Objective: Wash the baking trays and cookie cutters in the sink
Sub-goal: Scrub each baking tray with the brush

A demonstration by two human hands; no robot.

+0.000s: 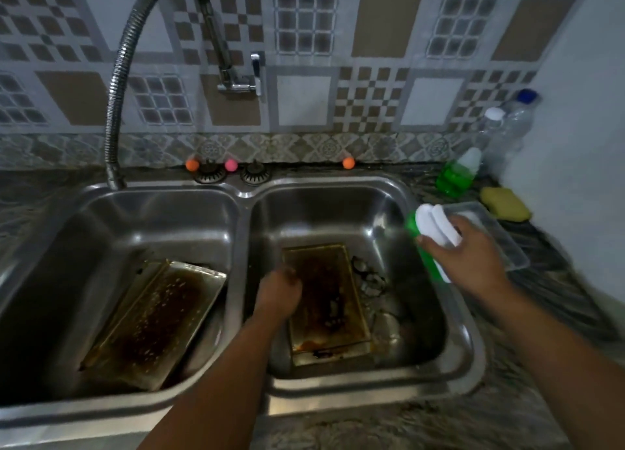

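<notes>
While the right hand (473, 250) is wrapped around a green soap bottle (426, 246) with a white cap, fingers curled over its upper part and the bottle tipped so the cap points up and to the left over the sink's right rim, the left hand (279, 289) hangs low inside the right basin (389, 219). It looks loosely closed, knuckles toward the camera, at the left edge of a baking tray — whether it pinches the rim or only touches it I cannot tell, as the hand is blurred.

Two baking trays show, one per basin. The right tray (324, 300) lies flat on the basin floor, its bottom dark with burnt residue; the left tray (152, 321) leans tilted in the left basin (101, 219), equally stained. Just beside the right tray lies a small heap of metal pieces (370, 277), too indistinct to count.

Both forearms reach forward from the lower edge — the left nearly straight down into the basin, the right angled outward above the counter (541, 280). On that counter stand a second green bottle (458, 174), a yellow sponge (505, 203), a clear plastic tray (500, 243) and two clear bottles (507, 128). A coiled faucet (116, 87) arches over the left basin.
</notes>
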